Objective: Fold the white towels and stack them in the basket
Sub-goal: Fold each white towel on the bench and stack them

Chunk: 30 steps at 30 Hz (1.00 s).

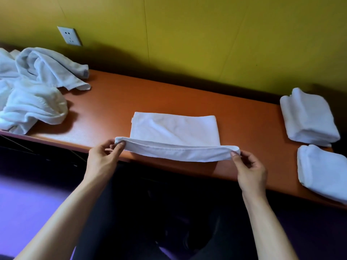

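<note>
A white towel (174, 132) lies partly folded in the middle of the orange table (112, 104), its near edge lifted off the surface. My left hand (105, 156) pinches the towel's near left corner. My right hand (249, 167) pinches the near right corner, so the edge is stretched between both hands. A heap of unfolded white towels (32, 87) sits at the table's left end. Two folded white towels lie at the right end, one farther back (308, 117) and one nearer (323, 169). No basket is in view.
A yellow wall (187, 34) with a white power socket (69, 35) runs directly behind the table. The table's front edge crosses the view diagonally just under my hands. Below it are my dark-clothed legs and a purple floor (24, 199).
</note>
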Each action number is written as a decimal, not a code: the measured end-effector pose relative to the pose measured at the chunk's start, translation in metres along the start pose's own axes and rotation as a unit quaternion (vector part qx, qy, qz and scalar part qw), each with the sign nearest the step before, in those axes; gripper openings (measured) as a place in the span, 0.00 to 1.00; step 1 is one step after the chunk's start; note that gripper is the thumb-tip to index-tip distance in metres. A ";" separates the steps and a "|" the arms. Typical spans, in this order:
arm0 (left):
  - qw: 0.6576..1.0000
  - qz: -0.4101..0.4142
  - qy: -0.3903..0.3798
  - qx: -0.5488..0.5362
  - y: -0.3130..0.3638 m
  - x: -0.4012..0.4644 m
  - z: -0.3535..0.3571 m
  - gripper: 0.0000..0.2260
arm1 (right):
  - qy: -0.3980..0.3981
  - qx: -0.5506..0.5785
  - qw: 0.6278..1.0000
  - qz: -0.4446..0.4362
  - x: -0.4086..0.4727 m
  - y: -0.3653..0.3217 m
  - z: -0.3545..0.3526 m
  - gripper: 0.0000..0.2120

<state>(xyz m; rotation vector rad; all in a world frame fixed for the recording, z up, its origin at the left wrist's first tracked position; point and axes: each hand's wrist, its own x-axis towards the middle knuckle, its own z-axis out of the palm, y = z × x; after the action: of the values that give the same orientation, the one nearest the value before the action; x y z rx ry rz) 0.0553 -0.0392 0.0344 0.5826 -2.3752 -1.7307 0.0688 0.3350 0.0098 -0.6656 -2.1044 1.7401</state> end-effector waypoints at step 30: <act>0.902 0.274 -0.033 0.333 -0.043 0.087 0.131 0.16 | -0.118 -0.383 0.842 -0.362 0.154 0.045 0.112 0.17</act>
<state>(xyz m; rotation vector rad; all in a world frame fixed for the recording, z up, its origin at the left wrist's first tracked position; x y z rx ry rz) -0.0589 0.0311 -0.0585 -0.1055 -2.7859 -0.7040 -0.1122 0.3334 -0.0635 0.2237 -2.7070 0.5611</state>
